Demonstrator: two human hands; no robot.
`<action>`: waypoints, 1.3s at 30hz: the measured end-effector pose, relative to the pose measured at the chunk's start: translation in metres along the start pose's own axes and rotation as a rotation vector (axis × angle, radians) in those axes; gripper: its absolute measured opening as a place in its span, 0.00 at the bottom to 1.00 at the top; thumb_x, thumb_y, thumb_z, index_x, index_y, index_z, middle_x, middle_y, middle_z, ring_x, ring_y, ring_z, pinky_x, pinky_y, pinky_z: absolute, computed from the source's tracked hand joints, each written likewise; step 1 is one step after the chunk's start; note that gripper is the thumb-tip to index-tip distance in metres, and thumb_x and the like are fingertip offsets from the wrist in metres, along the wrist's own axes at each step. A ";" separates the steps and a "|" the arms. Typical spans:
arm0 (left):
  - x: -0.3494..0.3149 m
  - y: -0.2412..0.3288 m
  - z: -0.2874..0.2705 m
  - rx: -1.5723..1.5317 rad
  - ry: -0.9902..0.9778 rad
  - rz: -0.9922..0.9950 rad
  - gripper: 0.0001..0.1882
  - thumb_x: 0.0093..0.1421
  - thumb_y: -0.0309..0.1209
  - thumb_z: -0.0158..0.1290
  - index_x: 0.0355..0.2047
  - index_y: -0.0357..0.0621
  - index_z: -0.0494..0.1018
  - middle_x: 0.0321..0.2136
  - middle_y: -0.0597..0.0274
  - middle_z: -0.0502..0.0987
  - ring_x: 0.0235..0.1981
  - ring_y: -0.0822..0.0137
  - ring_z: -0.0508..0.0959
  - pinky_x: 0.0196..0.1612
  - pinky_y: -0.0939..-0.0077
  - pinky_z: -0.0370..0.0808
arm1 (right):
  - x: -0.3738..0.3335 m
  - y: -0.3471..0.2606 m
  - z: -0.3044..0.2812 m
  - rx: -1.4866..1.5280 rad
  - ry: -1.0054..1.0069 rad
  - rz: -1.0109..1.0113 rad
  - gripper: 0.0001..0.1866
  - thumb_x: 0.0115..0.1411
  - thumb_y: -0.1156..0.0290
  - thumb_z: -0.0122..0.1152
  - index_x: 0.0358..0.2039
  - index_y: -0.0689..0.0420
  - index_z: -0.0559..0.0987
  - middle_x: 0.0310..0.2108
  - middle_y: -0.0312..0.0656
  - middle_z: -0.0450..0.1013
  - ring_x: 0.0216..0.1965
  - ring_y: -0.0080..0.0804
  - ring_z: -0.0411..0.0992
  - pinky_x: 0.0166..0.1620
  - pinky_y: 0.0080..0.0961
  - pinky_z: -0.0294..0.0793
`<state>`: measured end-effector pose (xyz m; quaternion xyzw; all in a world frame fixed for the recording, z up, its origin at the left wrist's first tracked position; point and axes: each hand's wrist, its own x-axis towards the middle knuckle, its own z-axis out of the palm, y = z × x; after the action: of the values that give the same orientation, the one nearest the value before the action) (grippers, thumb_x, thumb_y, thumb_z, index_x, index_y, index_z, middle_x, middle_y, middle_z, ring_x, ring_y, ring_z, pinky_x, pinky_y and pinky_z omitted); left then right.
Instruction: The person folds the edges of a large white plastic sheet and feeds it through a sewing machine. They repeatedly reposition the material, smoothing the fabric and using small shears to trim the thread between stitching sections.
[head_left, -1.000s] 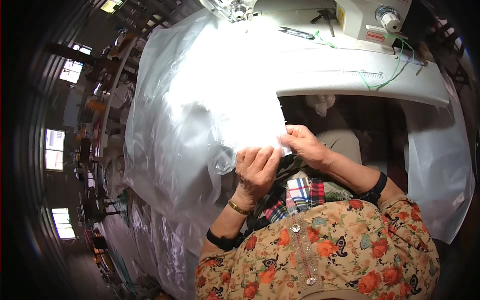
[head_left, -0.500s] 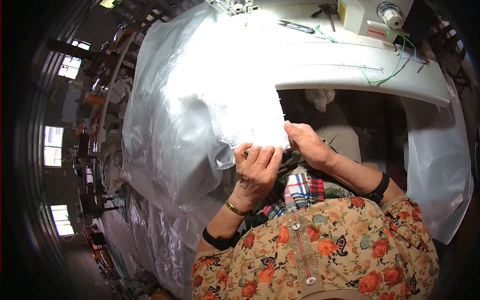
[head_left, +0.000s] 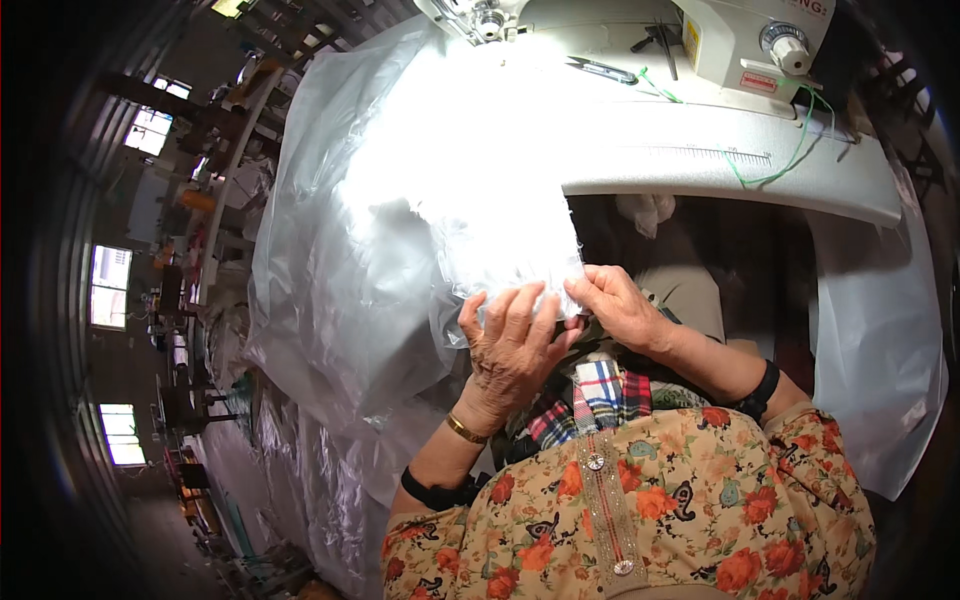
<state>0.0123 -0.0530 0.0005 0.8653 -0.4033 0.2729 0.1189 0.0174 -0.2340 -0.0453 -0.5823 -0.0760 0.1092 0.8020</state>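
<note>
White cloth [head_left: 510, 235] at the near edge of a sewing table [head_left: 700, 170], both hands on it.
A big clear plastic sheet [head_left: 340, 290], probably slippery, spreads left of the cloth, which reaches from the glaring tabletop toward the lap; the cloth looks light, soft and limp, and its right edge, showing loose threads, would likely fray if tugged. The near hem seems the best hold, one hand toward each corner. The left hand [head_left: 510, 350] has fingers bent and spread at that hem, its grip unclear; the right hand [head_left: 625, 308] pinches the near right corner, thumb on top.
</note>
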 end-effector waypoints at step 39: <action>0.009 0.008 0.002 -0.298 -0.050 -0.214 0.18 0.49 0.22 0.64 0.41 0.36 0.73 0.31 0.54 0.73 0.32 0.54 0.75 0.33 0.65 0.74 | -0.001 0.009 0.008 0.151 -0.030 0.065 0.21 0.73 0.58 0.46 0.35 0.63 0.77 0.31 0.34 0.74 0.32 0.16 0.71 0.37 0.19 0.74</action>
<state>0.0122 -0.0647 0.0042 0.8825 -0.3479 0.1744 0.2641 0.0139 -0.2246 -0.0514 -0.5208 -0.0606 0.1490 0.8384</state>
